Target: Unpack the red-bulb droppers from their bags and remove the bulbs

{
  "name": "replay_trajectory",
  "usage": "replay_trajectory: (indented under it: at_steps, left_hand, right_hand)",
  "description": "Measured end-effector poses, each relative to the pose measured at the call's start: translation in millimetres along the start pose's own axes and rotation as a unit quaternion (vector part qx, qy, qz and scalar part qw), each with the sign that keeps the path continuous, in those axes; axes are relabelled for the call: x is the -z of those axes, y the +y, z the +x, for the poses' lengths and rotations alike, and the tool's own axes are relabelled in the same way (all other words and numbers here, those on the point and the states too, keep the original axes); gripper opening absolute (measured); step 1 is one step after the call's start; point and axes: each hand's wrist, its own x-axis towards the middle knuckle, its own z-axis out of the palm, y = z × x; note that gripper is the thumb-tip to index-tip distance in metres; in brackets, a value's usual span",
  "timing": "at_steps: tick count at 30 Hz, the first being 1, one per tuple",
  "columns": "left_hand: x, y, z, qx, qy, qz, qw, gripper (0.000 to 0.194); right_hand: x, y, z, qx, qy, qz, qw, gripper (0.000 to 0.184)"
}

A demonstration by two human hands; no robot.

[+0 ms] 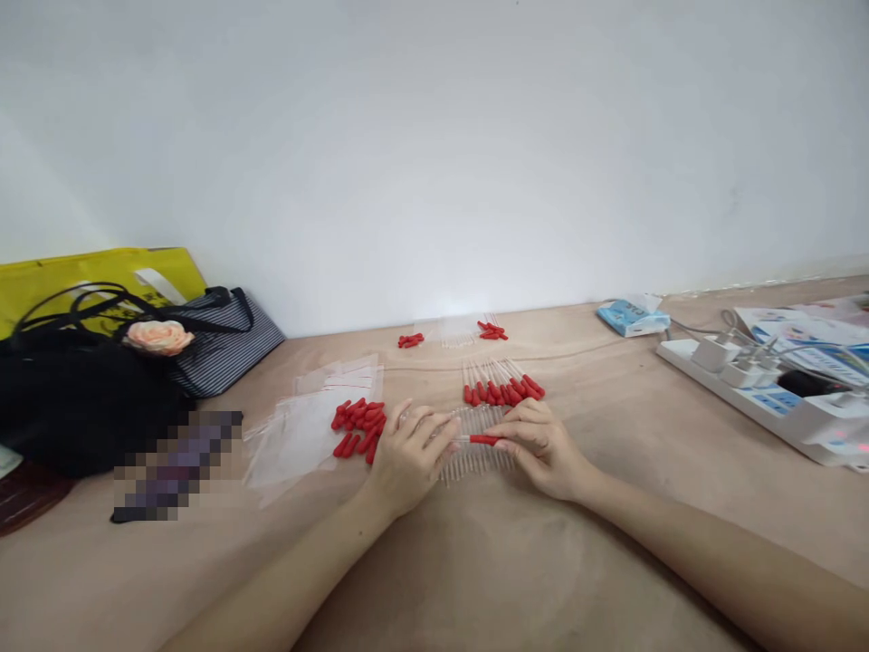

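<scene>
My left hand (409,455) and my right hand (539,445) meet over a row of clear thin tubes (475,453) on the table. Between their fingertips is one clear tube with a red cap (483,440); the left pinches the clear end, the right pinches the red cap. A loose pile of red caps (358,427) lies just left of my left hand. Behind my hands sits a bunch of capped tubes (501,384) with red ends. Further back lie two small groups of red caps (410,340), (491,331).
Clear zip bags (305,430) are spread at the left. A black bag (81,389), a striped bag (217,340) and a yellow bag (101,276) stand at far left. A white power strip (760,389) with plugs and a blue packet (633,317) lie at right.
</scene>
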Motion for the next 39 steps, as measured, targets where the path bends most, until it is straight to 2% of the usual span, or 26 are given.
replay_trajectory:
  at_steps: [4,8,16,22,31,33,37,39]
  left_hand:
    - [-1.7,4.5,-3.1,0.006,-0.012,-0.016,1.0,0.015]
    - [-1.2,6.5,-4.1,-0.002,-0.008,-0.004,1.0,0.018]
    - [-4.2,8.9,-8.6,-0.016,-0.007,-0.007,1.0,0.02]
    - [-1.7,8.1,-10.7,-0.012,-0.017,-0.022,1.0,0.02]
    - [-1.3,12.6,-10.0,-0.023,0.003,-0.049,0.999,0.021]
    - [0.3,7.7,-12.5,-0.01,0.0,-0.049,0.999,0.021]
    - [7.4,-2.2,-17.3,0.041,-0.025,-0.027,0.998,0.022]
    - [10.1,-3.0,-17.5,0.047,-0.028,-0.027,0.998,0.021]
  right_hand:
    - [-4.6,-0.9,-0.7,0.003,-0.024,-0.003,1.0,0.019]
    - [-5.2,-2.5,-1.8,-0.001,-0.023,-0.067,0.997,0.018]
    - [-17.4,-6.6,-3.3,0.07,0.0,-0.189,0.98,0.016]
    - [-11.2,-10.7,-4.0,0.096,0.002,-0.2,0.975,0.018]
    - [-7.7,-9.9,-8.7,0.125,-0.008,-0.186,0.975,0.018]
    - [-3.7,-5.1,-10.4,0.115,-0.002,-0.183,0.976,0.019]
    - [5.7,5.9,-12.0,0.025,0.038,-0.196,0.98,0.019]
    - [7.1,8.8,-11.1,0.012,0.034,-0.187,0.982,0.016]
